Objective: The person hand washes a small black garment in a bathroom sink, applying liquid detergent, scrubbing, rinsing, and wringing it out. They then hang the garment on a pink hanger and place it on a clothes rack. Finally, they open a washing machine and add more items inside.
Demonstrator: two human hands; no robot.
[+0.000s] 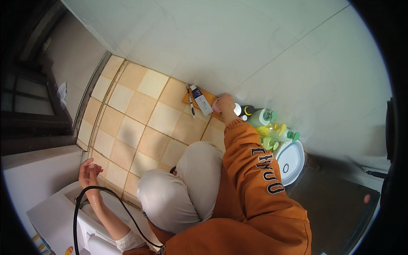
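Note:
My right hand [225,103] reaches down to a narrow orange board [208,94] along the wall. It is at a small pink item [216,105]; my fingers are partly hidden, so whether they grip it is unclear. Left of it on the board lie a toothpaste box [201,100] and a black-and-white toothbrush [191,102], whose end juts past the edge. My left hand [91,172] hangs at the left with loosely curled fingers apart and nothing visible in it. Its forearm looks wet.
Right of my right wrist stand a dark bottle with a yellow ring [247,110] and several pump bottles [259,118]. A white-and-blue basin [290,162] leans behind my sleeve. A black cable [76,213] loops over my left forearm, above a white fixture [60,207].

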